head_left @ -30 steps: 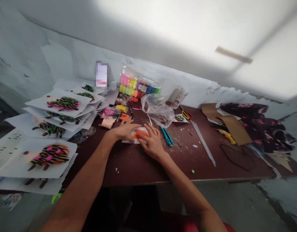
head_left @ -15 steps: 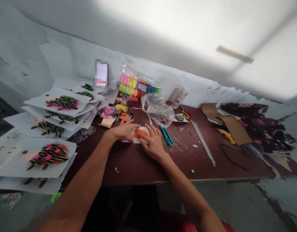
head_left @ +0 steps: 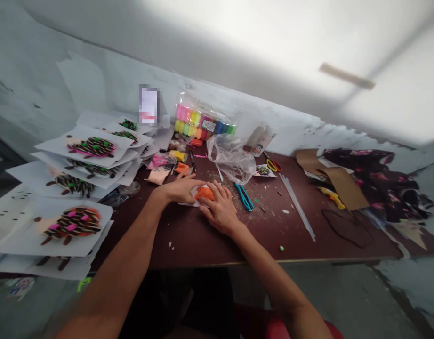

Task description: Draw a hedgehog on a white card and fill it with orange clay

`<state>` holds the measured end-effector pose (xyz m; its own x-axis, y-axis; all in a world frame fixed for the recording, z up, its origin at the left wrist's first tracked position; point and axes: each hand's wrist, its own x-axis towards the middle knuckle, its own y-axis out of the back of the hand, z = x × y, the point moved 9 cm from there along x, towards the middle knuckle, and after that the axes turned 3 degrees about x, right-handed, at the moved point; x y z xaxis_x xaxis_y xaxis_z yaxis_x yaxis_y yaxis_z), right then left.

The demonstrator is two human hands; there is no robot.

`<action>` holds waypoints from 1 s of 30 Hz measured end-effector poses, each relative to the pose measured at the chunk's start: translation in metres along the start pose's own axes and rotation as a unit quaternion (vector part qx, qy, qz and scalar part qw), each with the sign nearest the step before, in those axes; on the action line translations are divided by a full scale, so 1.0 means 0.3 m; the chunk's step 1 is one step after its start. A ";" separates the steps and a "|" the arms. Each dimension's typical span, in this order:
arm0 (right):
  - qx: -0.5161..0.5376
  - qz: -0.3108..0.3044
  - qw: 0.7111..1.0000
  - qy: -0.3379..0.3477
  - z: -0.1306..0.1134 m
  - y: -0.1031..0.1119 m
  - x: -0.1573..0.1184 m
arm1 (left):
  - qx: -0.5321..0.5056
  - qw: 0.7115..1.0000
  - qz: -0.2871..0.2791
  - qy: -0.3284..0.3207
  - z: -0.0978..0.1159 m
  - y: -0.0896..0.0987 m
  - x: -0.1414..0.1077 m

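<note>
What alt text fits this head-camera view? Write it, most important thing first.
The left hand and right hand press orange clay onto a white card on a maroon tabletop. Stacked sheets bearing clay hedgehog pictures lie to the left, and a clear bag of colored clay tubs sits behind.

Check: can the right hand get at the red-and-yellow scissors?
Probably yes. The right hand is on the orange clay, with the scissors up the table to its right. Only the flat teal-handled tool lies near that path, and it looks easy to pass.
</note>
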<state>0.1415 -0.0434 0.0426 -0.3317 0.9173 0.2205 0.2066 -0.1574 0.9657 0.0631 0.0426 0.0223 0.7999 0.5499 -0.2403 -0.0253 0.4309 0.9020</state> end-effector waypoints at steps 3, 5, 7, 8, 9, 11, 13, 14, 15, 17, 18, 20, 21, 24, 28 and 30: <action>0.015 0.014 1.000 -0.006 0.002 0.009 -0.001 | 0.005 1.000 -0.003 0.011 -0.002 0.003 -0.001; 0.013 0.012 1.000 -0.003 -0.001 0.007 -0.001 | 0.008 1.000 0.000 0.011 -0.004 0.003 0.002; 0.006 -0.002 1.000 0.002 -0.007 -0.003 -0.001 | 0.007 1.000 0.003 0.004 -0.003 0.000 0.007; 0.003 -0.009 1.000 0.003 -0.010 -0.008 0.000 | 0.005 1.000 0.003 0.000 -0.003 -0.002 0.009; 0.000 -0.014 1.000 0.003 -0.011 -0.012 0.000 | 0.003 1.000 0.003 -0.003 -0.004 -0.005 0.010; -0.003 -0.020 1.000 0.002 -0.014 -0.017 0.003 | 0.001 1.000 0.004 -0.006 -0.004 -0.007 0.012; -0.003 -0.022 1.000 0.000 -0.017 -0.019 0.006 | 0.000 1.000 0.003 -0.006 -0.003 -0.008 0.013; -0.002 -0.023 1.000 -0.001 -0.018 -0.019 0.008 | -0.001 1.000 0.002 -0.005 -0.002 -0.008 0.013; 0.000 -0.023 1.000 -0.003 -0.020 -0.018 0.009 | -0.002 1.000 0.001 -0.002 -0.003 -0.008 0.013; 0.007 -0.022 1.000 0.000 -0.027 -0.014 0.010 | -0.004 1.000 -0.001 0.000 -0.003 -0.008 0.012; 0.012 -0.019 1.000 0.004 -0.031 -0.011 0.010 | -0.005 1.000 -0.002 0.001 -0.003 -0.007 0.012; 0.024 -0.006 1.000 0.012 -0.035 -0.003 0.008 | -0.005 1.000 -0.002 0.004 -0.007 -0.006 0.011; 0.029 0.006 1.000 0.010 -0.031 0.004 0.006 | -0.007 1.000 -0.003 0.007 -0.010 -0.005 0.009; 0.032 0.054 0.998 -0.029 0.009 0.022 -0.001 | -0.013 1.000 -0.007 0.012 -0.017 -0.005 0.004; 0.024 0.066 0.996 -0.045 0.031 0.019 -0.004 | -0.017 1.000 -0.010 0.006 -0.013 -0.002 0.000; 0.021 0.047 0.998 -0.031 0.017 0.010 -0.001 | -0.018 1.000 -0.009 0.006 -0.010 -0.001 0.000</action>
<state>0.1467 -0.0423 0.0447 -0.2515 0.9201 0.3003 0.2728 -0.2302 0.9341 0.0612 0.0447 0.0210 0.7934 0.5503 -0.2604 -0.0330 0.4660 0.8842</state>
